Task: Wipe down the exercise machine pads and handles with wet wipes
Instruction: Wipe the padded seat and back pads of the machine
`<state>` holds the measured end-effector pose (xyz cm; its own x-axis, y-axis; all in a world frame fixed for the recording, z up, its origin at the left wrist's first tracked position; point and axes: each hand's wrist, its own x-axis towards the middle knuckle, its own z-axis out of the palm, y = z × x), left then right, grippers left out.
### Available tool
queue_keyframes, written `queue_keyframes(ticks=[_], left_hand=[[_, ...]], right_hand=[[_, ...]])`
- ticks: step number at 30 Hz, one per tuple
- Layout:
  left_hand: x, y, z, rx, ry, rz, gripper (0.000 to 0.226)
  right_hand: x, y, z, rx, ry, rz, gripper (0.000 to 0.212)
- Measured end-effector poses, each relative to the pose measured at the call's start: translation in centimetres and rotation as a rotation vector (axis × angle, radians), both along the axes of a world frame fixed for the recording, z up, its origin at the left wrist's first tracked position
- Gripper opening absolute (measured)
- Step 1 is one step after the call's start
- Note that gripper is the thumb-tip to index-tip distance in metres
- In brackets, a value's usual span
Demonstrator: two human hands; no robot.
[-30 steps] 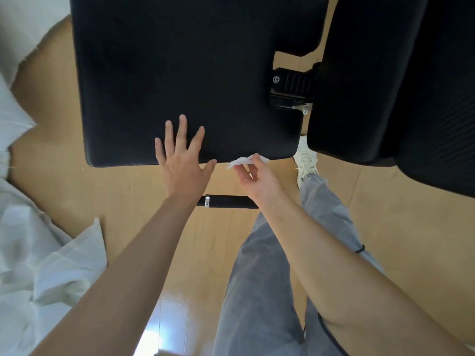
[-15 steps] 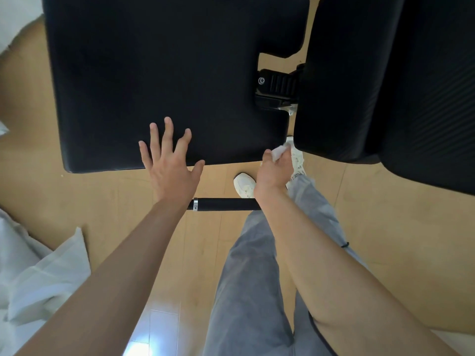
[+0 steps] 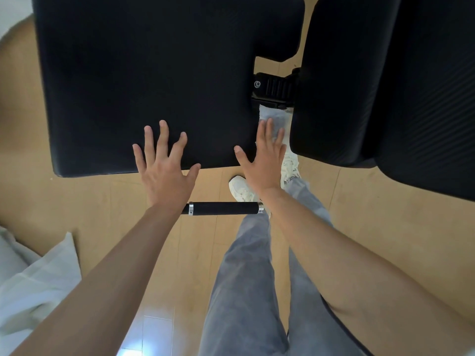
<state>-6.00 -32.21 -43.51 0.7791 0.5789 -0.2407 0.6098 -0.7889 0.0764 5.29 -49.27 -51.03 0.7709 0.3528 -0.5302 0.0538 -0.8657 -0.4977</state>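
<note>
A large black seat pad (image 3: 154,73) fills the upper left, and a second black pad (image 3: 385,86) fills the upper right. My left hand (image 3: 164,170) rests flat on the near edge of the left pad, fingers spread. My right hand (image 3: 264,155) lies with straight fingers on a white wet wipe (image 3: 272,119), pressing it against the right side edge of the left pad, in the gap between the pads. A black foam handle (image 3: 223,208) with metal end rings sits below the hands.
A black hinge bracket (image 3: 275,91) joins the two pads. Below are a light wooden floor (image 3: 77,201), my grey trouser legs (image 3: 244,291) and white shoes (image 3: 239,188). White bedding (image 3: 33,278) lies at the lower left.
My right hand went from pinching the wipe at the pad's near edge to spreading flat over it along the pad's right side. My left hand stayed on the pad.
</note>
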Motion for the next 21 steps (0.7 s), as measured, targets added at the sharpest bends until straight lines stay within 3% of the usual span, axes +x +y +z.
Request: queue_keyframes(ticks=[7,16,21], left_hand=[[0.0,-0.1,0.0,0.005,-0.002,0.002,0.070],[0.6,-0.2,0.8,0.043,0.039,0.007,0.073],[1.1,1.2,1.5,0.083,0.065,0.031,0.105]], right_hand=[[4.3,0.0,-0.7,0.008,-0.091,0.265,0.095],[3.5,1.6,0.6,0.103,-0.120,0.396,0.102],[0.3,3.0,1.7,0.147,-0.178,0.787,0.087]])
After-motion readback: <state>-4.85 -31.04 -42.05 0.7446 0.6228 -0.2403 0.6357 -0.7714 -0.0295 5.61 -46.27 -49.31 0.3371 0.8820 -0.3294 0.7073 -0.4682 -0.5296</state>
